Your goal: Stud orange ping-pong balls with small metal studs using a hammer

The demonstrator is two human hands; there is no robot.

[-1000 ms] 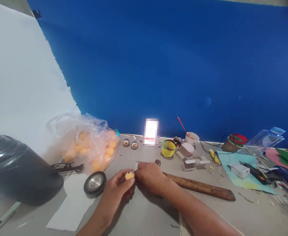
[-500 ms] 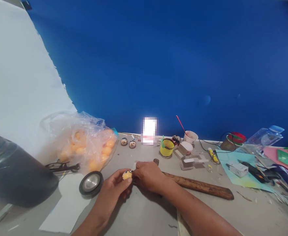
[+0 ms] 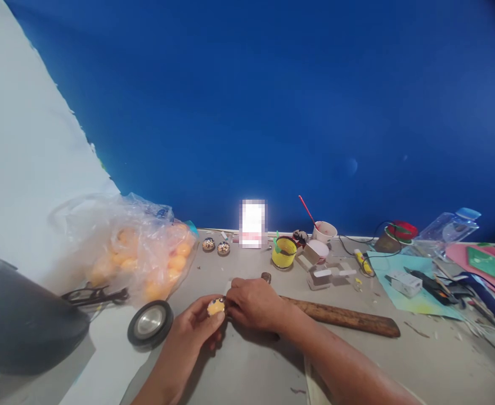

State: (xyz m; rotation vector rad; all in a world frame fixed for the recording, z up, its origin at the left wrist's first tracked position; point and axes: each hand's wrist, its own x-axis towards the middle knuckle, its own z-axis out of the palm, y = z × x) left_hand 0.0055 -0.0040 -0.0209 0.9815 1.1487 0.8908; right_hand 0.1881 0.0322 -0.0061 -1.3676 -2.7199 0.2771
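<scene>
Between the thumb and fingers of my left hand (image 3: 192, 332) is a small yellow ball (image 3: 216, 307) with dark marks along its upper edge. My right hand (image 3: 256, 304) is closed just beside the ball, its fingertips meeting at the ball's right side. Whatever those fingers pinch is hidden behind them. A long, worn wooden handle (image 3: 349, 318) lies on the table, passing behind my right wrist. Two small patterned balls (image 3: 208, 244) rest farther back.
Left are a clear bag of orange balls (image 3: 178, 261), a black-rimmed metal disc (image 3: 149, 323) and a dark cylinder (image 3: 23, 315). Behind the hands stand a bright phone-like screen (image 3: 253, 222), a yellow tub (image 3: 284, 254) and a white cup (image 3: 325, 232). A clear bottle (image 3: 450, 230) lies right.
The view has shifted slightly, so most table items appear a little farther left. Both hands keep nearly the same pose around the yellow ball.
</scene>
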